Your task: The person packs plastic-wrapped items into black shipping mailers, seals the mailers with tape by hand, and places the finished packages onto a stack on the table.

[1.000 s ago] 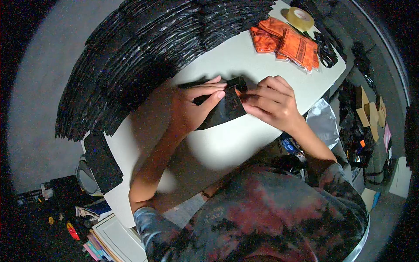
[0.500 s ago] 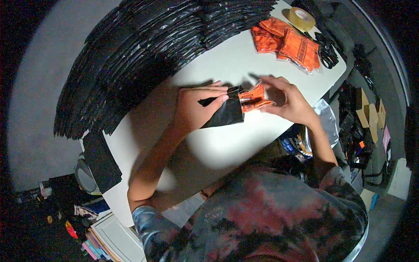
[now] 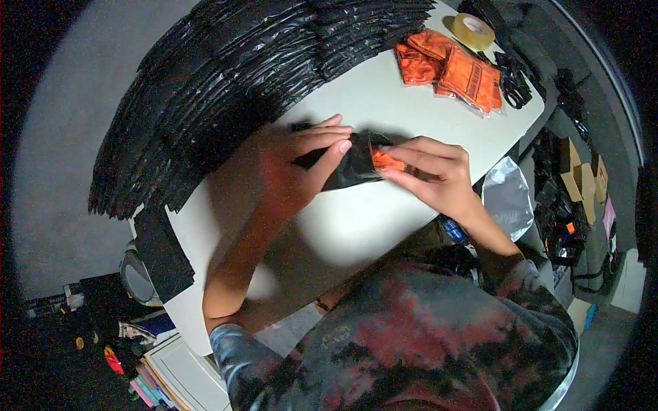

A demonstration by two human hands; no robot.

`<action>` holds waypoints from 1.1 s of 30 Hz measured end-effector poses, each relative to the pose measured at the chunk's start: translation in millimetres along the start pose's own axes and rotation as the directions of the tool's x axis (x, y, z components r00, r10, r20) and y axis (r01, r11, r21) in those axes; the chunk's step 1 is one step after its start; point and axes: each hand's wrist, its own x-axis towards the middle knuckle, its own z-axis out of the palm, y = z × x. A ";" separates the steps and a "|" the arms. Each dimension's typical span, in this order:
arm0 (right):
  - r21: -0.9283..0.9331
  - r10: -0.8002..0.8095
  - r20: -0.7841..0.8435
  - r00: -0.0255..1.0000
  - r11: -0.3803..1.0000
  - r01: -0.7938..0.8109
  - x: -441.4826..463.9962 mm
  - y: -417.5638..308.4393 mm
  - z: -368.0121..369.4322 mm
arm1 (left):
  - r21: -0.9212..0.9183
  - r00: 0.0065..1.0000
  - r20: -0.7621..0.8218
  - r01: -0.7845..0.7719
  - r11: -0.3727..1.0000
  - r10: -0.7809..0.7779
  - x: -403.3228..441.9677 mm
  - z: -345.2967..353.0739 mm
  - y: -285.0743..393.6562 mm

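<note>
A small black bag point(image 3: 353, 164) lies over the middle of the white table, its mouth facing right. My left hand point(image 3: 308, 161) grips its left part, thumb in front and fingers behind. At the mouth, my right hand point(image 3: 435, 168) pinches an orange packet point(image 3: 388, 162), most of which is inside the bag; only its right end shows. Further back on the right lie several orange packets point(image 3: 469, 79) in clear wrapping.
A long row of stacked black bags point(image 3: 233, 75) lines the table's far side. More flat black bags point(image 3: 163, 253) lie at the left edge. A tape roll point(image 3: 473, 31) and black scissors point(image 3: 513, 85) are at the back right. Open cartons point(image 3: 579, 175) stand beyond the table.
The orange packet came into view at the bag's mouth and has since moved left, deeper into the bag, with my right hand following. My left hand has shifted only slightly.
</note>
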 end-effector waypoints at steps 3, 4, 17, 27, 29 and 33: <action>-0.016 -0.076 0.025 0.997 0.997 0.076 5.5 5.8 3.6 | -0.072 0.998 -0.042 0.034 0.997 -0.037 1.5 -2.1 0.8; -0.020 -0.083 0.035 0.996 0.996 0.084 5.7 7.2 4.6 | -0.105 0.996 -0.047 0.076 0.992 -0.081 1.7 -2.1 1.3; -0.030 0.204 0.451 0.869 0.976 -0.214 16.9 17.0 -21.8 | 0.274 0.975 0.200 0.035 0.961 -0.093 -12.8 8.9 -26.8; 0.057 0.276 0.331 0.902 0.949 -0.311 -2.9 28.1 2.5 | 0.394 0.974 0.228 -0.094 0.914 0.002 -16.3 12.8 -36.1; 0.173 0.246 0.351 0.903 0.931 -0.321 -5.0 34.8 12.2 | 0.331 0.965 0.258 -0.047 0.942 -0.042 -17.1 8.8 -38.8; 0.166 0.213 0.295 0.931 0.949 -0.270 -3.3 44.8 25.2 | 0.328 0.948 0.286 0.042 0.944 -0.141 -12.5 2.6 -40.3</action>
